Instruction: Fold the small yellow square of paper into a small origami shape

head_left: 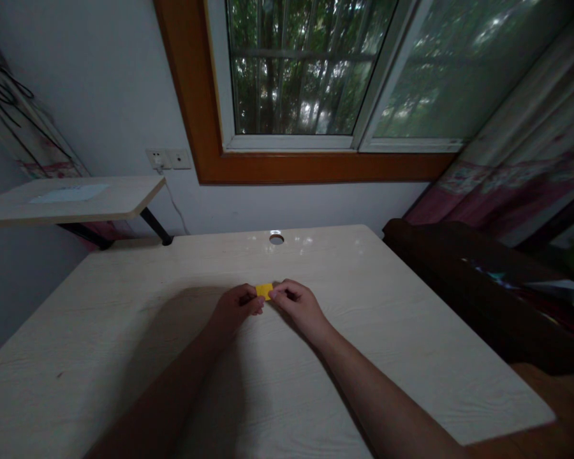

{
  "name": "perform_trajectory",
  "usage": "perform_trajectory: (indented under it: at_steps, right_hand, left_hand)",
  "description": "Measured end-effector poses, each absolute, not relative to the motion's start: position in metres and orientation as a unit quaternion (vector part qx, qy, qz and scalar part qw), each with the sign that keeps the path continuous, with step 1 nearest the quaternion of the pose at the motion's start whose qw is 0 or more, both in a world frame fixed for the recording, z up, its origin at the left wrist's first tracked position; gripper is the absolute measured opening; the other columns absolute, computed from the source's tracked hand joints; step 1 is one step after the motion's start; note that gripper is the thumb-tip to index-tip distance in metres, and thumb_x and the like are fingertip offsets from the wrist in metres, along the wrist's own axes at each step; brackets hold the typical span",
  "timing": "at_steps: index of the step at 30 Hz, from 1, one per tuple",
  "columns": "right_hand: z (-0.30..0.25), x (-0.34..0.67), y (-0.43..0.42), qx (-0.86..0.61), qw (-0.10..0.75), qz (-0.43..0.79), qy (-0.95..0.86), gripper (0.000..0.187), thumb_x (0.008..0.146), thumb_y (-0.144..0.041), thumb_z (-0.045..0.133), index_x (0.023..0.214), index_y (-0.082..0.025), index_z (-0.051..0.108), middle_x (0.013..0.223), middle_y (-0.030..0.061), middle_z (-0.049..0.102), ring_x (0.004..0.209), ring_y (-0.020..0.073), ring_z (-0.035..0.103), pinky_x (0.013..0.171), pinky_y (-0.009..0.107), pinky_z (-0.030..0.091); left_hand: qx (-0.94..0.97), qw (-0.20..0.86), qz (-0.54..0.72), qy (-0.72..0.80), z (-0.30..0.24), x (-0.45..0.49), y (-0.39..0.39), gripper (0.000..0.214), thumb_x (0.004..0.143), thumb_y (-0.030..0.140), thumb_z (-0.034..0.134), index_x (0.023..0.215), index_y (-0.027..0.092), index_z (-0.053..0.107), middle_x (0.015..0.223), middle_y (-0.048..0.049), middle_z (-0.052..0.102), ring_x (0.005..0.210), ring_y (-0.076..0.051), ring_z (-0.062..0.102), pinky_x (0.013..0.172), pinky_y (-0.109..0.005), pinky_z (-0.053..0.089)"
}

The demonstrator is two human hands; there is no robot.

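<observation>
I see the small yellow piece (264,291) between the two hands, over the middle of the worktop (387,312); from here I can't tell whether it touches the surface. The left hand (234,307) pinches its left edge and the right hand (300,305) its right one. I judge it paper: light, limp, easily creased or torn, so I'd favour fingertip holds at opposite edges, with little pull.

A slip (264,291) is held between the left hand (232,310) and the right hand (300,307) over the desk (411,363). At far left a shelf (129,192) is mounted; behind, a window (306,76) is set.
</observation>
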State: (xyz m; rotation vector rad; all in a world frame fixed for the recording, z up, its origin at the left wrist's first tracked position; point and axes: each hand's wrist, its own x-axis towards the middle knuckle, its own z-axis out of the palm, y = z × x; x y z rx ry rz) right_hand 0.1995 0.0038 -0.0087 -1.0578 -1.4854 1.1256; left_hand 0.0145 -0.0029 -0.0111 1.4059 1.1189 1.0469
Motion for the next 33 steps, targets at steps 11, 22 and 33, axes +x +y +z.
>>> perform_trajectory:
  at_steps: [11,22,33]
  right_hand:
    - [0.002,0.199,-0.001,-0.407,0.467,0.424,-0.661,0.018,0.082,-0.036,0.067,0.076,-0.019,0.072,0.072,0.0011,0.056,0.067,0.0145,0.05,0.061,0.026,0.037]
    - [0.002,0.201,0.0,-0.423,0.479,0.39,-0.663,0.017,0.083,-0.033,0.065,0.075,-0.019,0.072,0.069,0.001,0.055,0.065,0.0144,0.049,0.059,0.026,0.036]
    - [0.001,0.201,-0.001,-0.43,0.494,0.377,-0.656,0.021,0.086,-0.033,0.062,0.071,-0.018,0.066,0.069,-0.0004,0.052,0.066,0.0139,0.05,0.061,0.025,0.037]
  left_hand:
    - [0.6,0.508,0.399,0.473,-0.01,0.017,-0.008,0.022,0.076,0.035,0.067,0.066,0.016,0.063,0.056,-0.0002,0.064,0.054,-0.012,0.06,0.057,-0.023,0.048]
    - [0.583,0.511,0.42,0.472,-0.004,0.017,-0.008,0.02,0.077,0.033,0.067,0.068,0.015,0.065,0.058,-0.0001,0.066,0.054,-0.012,0.061,0.058,-0.023,0.05]
    - [0.549,0.544,0.428,0.468,0.001,0.021,-0.01,0.022,0.079,0.034,0.065,0.07,0.014,0.065,0.062,-0.0019,0.069,0.054,-0.012,0.063,0.056,-0.023,0.051]
